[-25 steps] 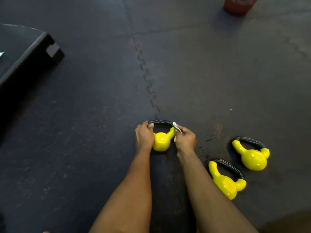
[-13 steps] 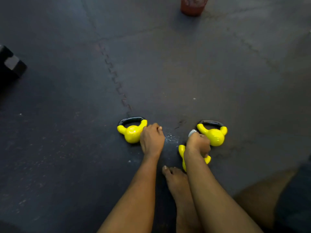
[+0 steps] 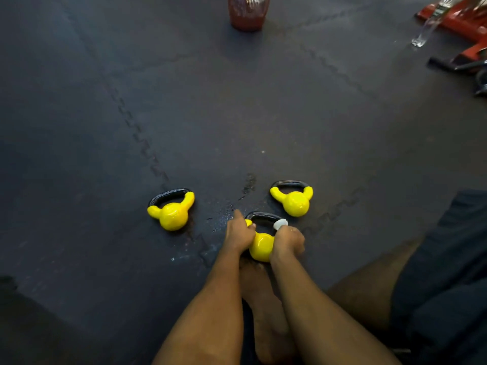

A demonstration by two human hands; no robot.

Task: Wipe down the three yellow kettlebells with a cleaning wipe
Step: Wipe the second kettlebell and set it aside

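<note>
Step looks like wiping the near kettlebell (image 3: pixel 261 245): L hand (image 3: pixel 241 234) grips its left side to steady, R hand (image 3: pixel 288 239) pinches wipe (image 3: pixel 280 223) at handle's right end; next prob. rub handle & body; left kettlebell (image 3: pixel 172 214), far-right kettlebell (image 3: pixel 293 201) lie apart.

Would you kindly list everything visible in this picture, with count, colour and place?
kettlebells: three, yellow with black handles, on the floor: left kettlebell, far-right kettlebell, near kettlebell between the hands
cleaning wipe: one, white, at the near kettlebell's handle
floor mats: several, dark grey, interlocking, across the view
container: one, reddish-brown, top centre
bottle: one, clear, top right
equipment: one piece, red, top-right corner
foot: one, bare, just nearer than the near kettlebell
shorts: one pair, dark, lower right
left hand: grips the near kettlebell's left side
right hand: holds the cleaning wipe
</note>
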